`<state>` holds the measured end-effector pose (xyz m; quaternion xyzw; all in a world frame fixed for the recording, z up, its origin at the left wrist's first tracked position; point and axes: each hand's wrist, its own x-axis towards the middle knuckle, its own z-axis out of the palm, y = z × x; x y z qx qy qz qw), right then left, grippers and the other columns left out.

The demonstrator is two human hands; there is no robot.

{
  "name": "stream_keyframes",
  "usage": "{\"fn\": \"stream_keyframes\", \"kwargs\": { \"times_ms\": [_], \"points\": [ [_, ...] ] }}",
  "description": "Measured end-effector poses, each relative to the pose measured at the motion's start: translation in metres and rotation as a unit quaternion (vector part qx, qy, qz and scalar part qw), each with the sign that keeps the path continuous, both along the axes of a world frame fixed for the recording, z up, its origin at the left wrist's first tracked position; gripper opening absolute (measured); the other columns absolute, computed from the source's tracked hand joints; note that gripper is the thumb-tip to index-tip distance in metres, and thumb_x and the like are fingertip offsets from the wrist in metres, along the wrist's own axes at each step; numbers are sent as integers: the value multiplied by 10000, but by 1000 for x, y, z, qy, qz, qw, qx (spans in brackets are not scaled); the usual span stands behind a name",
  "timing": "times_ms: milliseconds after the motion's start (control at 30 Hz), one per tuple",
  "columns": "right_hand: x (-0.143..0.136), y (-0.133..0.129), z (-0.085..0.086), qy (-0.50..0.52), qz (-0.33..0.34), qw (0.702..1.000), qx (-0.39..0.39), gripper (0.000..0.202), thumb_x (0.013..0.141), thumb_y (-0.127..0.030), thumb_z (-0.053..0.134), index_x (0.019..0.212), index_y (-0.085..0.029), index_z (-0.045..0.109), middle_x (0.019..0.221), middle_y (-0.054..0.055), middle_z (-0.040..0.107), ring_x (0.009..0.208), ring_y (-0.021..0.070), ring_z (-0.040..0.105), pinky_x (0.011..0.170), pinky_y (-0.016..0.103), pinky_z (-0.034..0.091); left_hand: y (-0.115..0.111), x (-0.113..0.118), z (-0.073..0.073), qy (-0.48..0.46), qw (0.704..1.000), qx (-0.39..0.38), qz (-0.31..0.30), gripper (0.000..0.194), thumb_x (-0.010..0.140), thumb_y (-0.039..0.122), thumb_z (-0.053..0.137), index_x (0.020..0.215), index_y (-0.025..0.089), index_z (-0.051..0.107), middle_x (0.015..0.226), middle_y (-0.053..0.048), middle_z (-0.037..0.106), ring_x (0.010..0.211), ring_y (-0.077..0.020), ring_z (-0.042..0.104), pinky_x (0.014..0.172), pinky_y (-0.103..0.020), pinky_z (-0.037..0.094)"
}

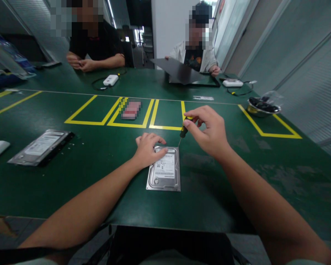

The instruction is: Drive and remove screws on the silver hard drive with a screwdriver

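A silver hard drive [167, 176] with a white label lies flat on the green table in front of me. My left hand [147, 150] grips its far left corner, the thumb resting on the label and the fingers bent along the far edge. Between the fingertips of my right hand [206, 127] is a small black and yellow screwdriver [183, 131], held nearly upright. Its thin shaft reaches down to the far right corner of the drive; whether the tip sits in a screw is too small to tell.
Another hard drive [41, 147] lies at the left beside small scattered bits. Yellow tape outlines [165, 127] mark the table, one around a pinkish card [131, 110]. A metal bowl [263, 109] of dark items stands right. Across sit two people, one holding a dark panel [179, 70].
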<state>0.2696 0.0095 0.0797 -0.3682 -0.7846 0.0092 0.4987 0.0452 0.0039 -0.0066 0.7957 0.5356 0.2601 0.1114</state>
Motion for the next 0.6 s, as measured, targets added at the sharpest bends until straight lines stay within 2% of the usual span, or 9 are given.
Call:
{"fn": "stream_keyframes", "kwargs": {
  "times_ms": [100, 200, 433, 500, 600],
  "points": [
    [-1, -3, 2, 0, 20, 1000, 6, 169, 885, -211, 575, 979, -204, 715, 963, 64, 721, 872, 193, 661, 754, 351, 525, -1, 1, 3, 5, 1000, 10, -5, 258, 788, 454, 675, 973, 275, 679, 1006, -9, 681, 1031, -270, 510, 857, -426, 281],
    [-1, -5, 4, -13, 23, 1000, 4, 191, 873, -178, 569, 998, -216, 709, 976, 46, 740, 840, 183, 666, 728, 340, 522, -1, 2, 8, 20, 999, 18, -16, 267, 789, 450, 665, 984, 269, 671, 1002, -17, 695, 1020, -274, 508, 848, -429, 271],
    [-2, -6, 5, -26, -3, 1000, 12, 85, 835, -265, 675, 889, -201, 689, 804, 23, 646, 729, 159, 592, 684, 312, 492, 5, 11, 23, 42, 996, 9, -84, 243, 800, 409, 671, 1004, 276, 664, 997, -7, 713, 1026, -284, 525, 882, -450, 266],
    [-2, -7, 6, -25, -5, 1000, 15, 97, 850, -244, 644, 915, -192, 694, 828, 35, 656, 752, 165, 604, 696, 315, 496, 8, 16, 28, 40, 994, -5, -106, 252, 794, 383, 683, 1015, 266, 652, 1001, -10, 713, 1040, -287, 535, 902, -451, 283],
    [-1, -8, 6, -24, 5, 999, 20, 153, 868, -177, 571, 954, -191, 697, 905, 49, 703, 820, 176, 637, 730, 320, 508, 18, 25, 33, 23, 985, -71, -158, 280, 782, 307, 686, 1038, 228, 606, 984, -17, 716, 1043, -273, 567, 930, -439, 327]
  ]
}}
